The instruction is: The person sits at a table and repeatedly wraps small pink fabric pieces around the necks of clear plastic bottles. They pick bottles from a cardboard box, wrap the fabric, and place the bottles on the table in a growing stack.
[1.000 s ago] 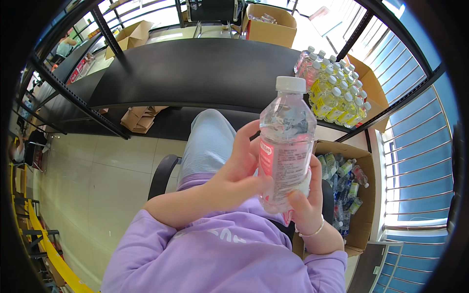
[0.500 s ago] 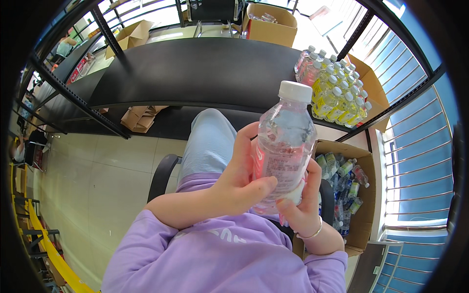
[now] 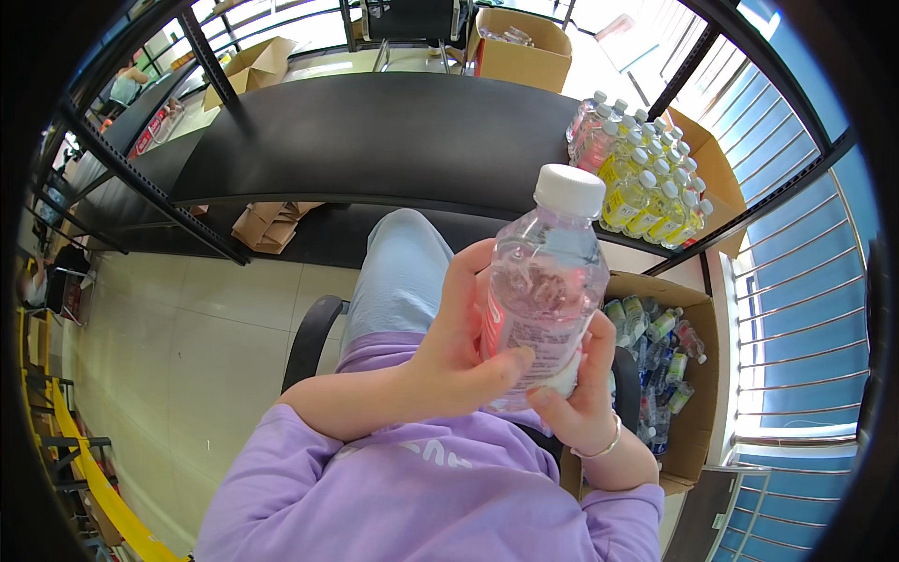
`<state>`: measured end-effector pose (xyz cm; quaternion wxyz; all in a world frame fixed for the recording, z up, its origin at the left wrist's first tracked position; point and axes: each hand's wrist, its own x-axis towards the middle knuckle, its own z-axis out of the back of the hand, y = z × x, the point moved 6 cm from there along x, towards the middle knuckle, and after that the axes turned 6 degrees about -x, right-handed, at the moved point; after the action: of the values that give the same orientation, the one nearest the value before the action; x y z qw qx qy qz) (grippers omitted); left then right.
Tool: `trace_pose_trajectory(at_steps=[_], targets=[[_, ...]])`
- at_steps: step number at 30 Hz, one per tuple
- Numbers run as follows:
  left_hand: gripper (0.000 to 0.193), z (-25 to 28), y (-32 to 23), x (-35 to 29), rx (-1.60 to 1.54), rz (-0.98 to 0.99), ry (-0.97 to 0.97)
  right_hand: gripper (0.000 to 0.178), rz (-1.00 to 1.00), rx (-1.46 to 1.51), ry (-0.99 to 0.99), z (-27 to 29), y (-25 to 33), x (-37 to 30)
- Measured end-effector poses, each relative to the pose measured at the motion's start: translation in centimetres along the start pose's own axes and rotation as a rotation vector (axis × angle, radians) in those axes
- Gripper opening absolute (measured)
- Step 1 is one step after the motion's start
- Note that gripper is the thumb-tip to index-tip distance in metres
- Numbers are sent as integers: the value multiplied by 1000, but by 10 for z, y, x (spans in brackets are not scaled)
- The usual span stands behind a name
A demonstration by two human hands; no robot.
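A clear plastic bottle (image 3: 548, 267) with a white cap and a pink-and-white label is held up before my chest, cap end up and tilted slightly to the right. My left hand (image 3: 468, 342) wraps around its left side, the thumb lying across the label. At the bottle's lower right is my right hand (image 3: 585, 398), its fingers closed around a white cloth (image 3: 565, 377) that presses against the bottle. Whether that white piece is fabric or tissue is hard to make out. The bottle's base is partly hidden by the right hand.
Bottles with yellow labels (image 3: 646, 201) and a few with pink labels (image 3: 595, 140) stand on the right end of the black table (image 3: 375, 131). Beside my chair, on the right, a cardboard box (image 3: 698, 393) holds many bottles. Black shelf posts (image 3: 206, 61) frame the table.
The bottle has tipped a little, its cap now slightly lower and further right. Both hands keep their hold, and the white cloth has shifted slightly along the lower part.
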<state>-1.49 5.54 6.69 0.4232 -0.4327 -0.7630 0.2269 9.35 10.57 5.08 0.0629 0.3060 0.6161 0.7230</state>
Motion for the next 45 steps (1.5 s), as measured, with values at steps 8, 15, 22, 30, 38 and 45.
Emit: trace_pose_trajectory(at_steps=[8, 15, 22, 30, 38, 45], targets=[[75, -2, -3, -1, 221, -179, 33, 62, 67, -261, -145, 22, 16, -2], [69, -6, -1, -2, 367, -217, 70, 61, 40, -236, -219, 37, 22, -2], [68, -10, 2, -6, 417, -176, 241, 85, -39, -87, -88, 39, 25, 12], [72, -25, -1, -13, 545, -274, 478, 56, 122, -166, -25, 39, 28, 1], [55, -21, -5, -5, 460, -78, 569, 46, 358, 23, 149, 38, 34, -1], [65, -9, 40, -29, 244, 677, 813, 21, 240, 442, 93, 25, 31, 3]])
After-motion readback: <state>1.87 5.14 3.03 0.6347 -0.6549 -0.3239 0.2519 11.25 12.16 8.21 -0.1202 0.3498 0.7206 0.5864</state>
